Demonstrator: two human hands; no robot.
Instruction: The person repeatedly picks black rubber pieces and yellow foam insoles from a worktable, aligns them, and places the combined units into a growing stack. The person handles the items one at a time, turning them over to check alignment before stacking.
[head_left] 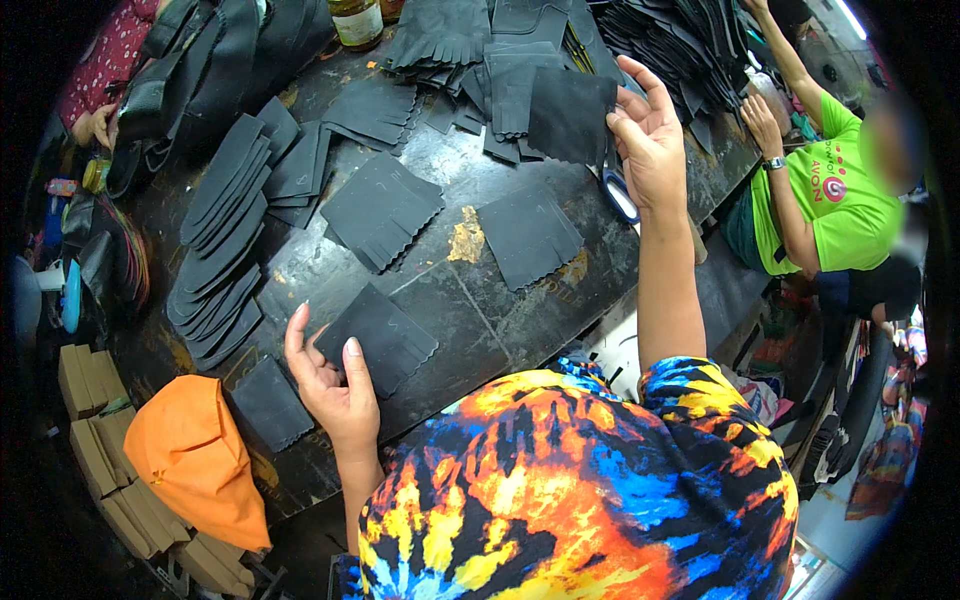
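Note:
Raised over the far right of the table, my right hand [650, 145] pinches the edge of a black leather piece [568, 115] between thumb and fingers. My left hand [338, 390] is open near the front left edge, palm turned up and fingers apart. Beside its fingers lies a black leather piece with a zigzag-cut edge [385, 342]; whether they touch it I cannot tell. A smaller dark piece [270, 403] rests to the left of that hand. Further similar pieces lie mid-table, one at centre [530, 238] and a small pile [383, 210] left of it.
Overlapping strips [225, 210] and stacks of black pieces [440, 35] cover the table's left and far side. Blue-handled scissors [620, 195] lie near my right wrist. An orange cloth [195, 455] sits by cardboard boxes [105, 400]. A person in green [835, 190] works at right, another [100, 120] far left.

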